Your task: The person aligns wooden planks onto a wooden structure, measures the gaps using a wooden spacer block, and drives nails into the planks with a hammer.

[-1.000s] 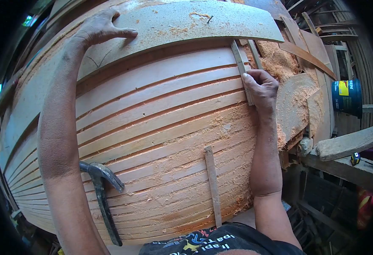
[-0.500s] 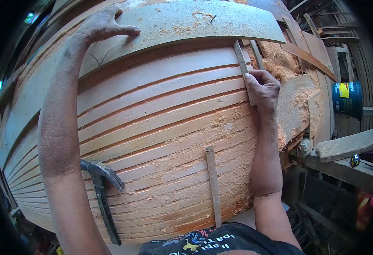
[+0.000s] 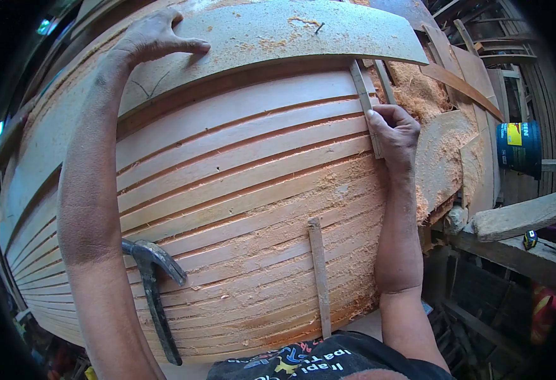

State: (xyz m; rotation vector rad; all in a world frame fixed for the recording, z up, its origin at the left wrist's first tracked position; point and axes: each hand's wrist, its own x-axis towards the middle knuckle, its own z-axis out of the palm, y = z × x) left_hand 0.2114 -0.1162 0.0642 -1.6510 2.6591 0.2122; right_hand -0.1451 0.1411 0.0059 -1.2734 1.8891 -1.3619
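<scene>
My left hand [image 3: 157, 39] rests on a long, pale curved board [image 3: 259, 31], thumb and fingers spread apart. A nail [image 3: 319, 28] sticks up from this board near its right part. My right hand [image 3: 397, 132] pinches a thin wooden strip [image 3: 361, 88] between thumb and fingers, and the strip's upper end meets the board's lower edge. Below lies a curved surface of narrow planks [image 3: 246, 152] with gaps between them and sawdust on top. A claw hammer [image 3: 154, 285] lies on the planks beside my left forearm.
A second wooden strip [image 3: 320, 275] lies on the lower planks. Wood shavings [image 3: 417, 92] are heaped at the upper right. Farther right are a dark bucket [image 3: 520, 149] with a yellow label, a thick timber piece [image 3: 518, 215] and a small tape measure [image 3: 530, 239].
The board and the strip in my right hand have shifted very slightly right in view, along with the surroundings. Both hands keep the same hold.
</scene>
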